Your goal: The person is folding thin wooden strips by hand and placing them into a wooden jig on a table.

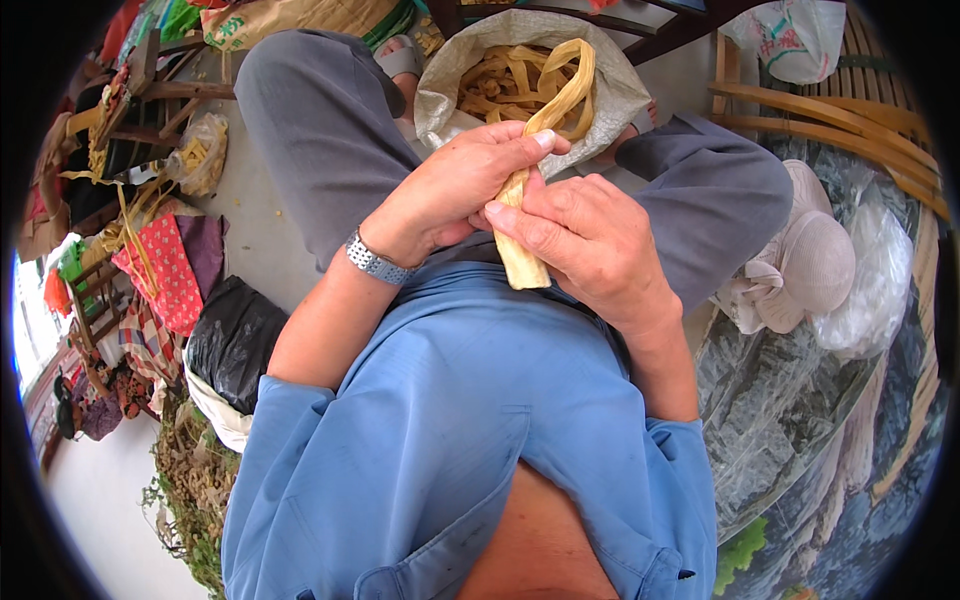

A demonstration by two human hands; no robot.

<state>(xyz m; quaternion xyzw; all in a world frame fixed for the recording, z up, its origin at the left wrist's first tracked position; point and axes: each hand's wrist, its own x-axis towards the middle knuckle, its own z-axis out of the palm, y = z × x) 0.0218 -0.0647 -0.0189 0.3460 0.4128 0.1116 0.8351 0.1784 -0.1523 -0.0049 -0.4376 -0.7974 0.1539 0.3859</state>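
Observation:
My left hand [455,185], with a metal watch on its wrist, closes its thumb and fingers on a long pale yellow strip [520,255] of what looks like plant fibre. Just below it, my right hand [595,235] pinches the same strip between thumb and fingers. The strip's flat cut-looking end hangs towards my blue shirt. From my left hand the rest runs up in a loop [568,90] and down into an open white woven sack [437,105] between my feet. More yellow strip [495,80] lies coiled in the sack. The fingers' undersides are hidden.
At left are wooden chairs [145,85], a red patterned cloth [160,270], a black plastic bag [235,330] and dry plant matter [190,480]. At right a pale hat [815,260] and clear plastic [870,280] lie beside curved wooden slats [830,130].

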